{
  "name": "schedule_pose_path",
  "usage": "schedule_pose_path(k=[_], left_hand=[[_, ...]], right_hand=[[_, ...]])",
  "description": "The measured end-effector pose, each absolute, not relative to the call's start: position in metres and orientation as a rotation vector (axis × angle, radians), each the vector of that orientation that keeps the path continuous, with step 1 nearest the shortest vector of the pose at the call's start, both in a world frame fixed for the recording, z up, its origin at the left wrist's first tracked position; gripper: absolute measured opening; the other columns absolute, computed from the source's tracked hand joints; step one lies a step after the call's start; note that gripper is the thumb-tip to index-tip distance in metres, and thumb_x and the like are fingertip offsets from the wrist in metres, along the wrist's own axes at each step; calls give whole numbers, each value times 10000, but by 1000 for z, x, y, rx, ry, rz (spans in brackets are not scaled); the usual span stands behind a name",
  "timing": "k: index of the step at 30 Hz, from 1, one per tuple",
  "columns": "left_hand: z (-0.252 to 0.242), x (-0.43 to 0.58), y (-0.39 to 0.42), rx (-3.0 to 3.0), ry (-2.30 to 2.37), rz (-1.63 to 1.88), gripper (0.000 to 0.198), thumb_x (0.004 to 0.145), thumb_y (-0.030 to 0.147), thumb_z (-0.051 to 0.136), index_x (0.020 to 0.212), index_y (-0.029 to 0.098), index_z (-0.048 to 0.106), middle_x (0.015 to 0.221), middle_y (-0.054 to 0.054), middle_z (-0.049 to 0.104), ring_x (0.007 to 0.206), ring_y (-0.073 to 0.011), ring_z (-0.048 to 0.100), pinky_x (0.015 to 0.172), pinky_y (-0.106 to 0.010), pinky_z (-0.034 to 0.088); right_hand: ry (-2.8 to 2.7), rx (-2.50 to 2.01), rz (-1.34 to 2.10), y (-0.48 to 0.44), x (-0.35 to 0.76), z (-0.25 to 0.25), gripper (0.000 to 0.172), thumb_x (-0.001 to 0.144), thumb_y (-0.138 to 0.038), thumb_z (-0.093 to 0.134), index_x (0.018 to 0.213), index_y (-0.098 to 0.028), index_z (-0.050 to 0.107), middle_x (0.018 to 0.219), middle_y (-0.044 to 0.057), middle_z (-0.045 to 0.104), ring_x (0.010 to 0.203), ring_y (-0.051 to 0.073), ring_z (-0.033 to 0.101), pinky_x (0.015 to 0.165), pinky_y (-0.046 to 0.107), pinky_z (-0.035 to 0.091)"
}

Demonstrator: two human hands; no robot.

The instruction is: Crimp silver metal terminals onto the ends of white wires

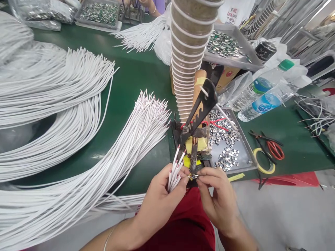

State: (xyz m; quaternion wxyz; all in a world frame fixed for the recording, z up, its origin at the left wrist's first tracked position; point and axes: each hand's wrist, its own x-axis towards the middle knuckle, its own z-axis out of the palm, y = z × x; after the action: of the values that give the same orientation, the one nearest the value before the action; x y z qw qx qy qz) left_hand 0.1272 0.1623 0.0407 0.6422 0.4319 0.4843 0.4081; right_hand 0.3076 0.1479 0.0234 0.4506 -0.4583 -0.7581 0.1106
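My left hand is closed around several white cables with reddish tips pointing up. Its thumb and forefinger pinch a cable end close to the tip of the soldering iron, which is clamped pointing down in a stand under the wooden handle. My right hand pinches a small metal connector right beneath that tip, meeting the left fingertips. Whether cable and connector touch is too small to tell. A metal tray of loose connectors lies just beyond my right hand.
A thick bundle of white cables fans out at left, with more coils behind. A ribbed hose hangs over the iron. Water bottles, pliers and a yellow tape roll stand or lie at right. Another person's hand shows at the back.
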Motion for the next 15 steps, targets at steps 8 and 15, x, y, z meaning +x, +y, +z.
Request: schedule_pose_path(k=[8,15], left_hand=[[35,126,154,1006,1103,833,107,951,262,628,852,219,623,835,11,647,795,-176,573,738,-261,482],[34,131,150,1146,1048,754,61,891,155,610,848,196,623,747,50,553,675,-139,458,646,-251,416]], right_hand=[[-1845,-1181,339,136,319,25,227,972,-117,695,1168,-228,665,1043,50,612,939,203,596,859,374,534],[-1872,-1155,634,139,316,39,154,1014,-181,673,1133,-270,712,894,-4,575,821,164,581,749,301,534]])
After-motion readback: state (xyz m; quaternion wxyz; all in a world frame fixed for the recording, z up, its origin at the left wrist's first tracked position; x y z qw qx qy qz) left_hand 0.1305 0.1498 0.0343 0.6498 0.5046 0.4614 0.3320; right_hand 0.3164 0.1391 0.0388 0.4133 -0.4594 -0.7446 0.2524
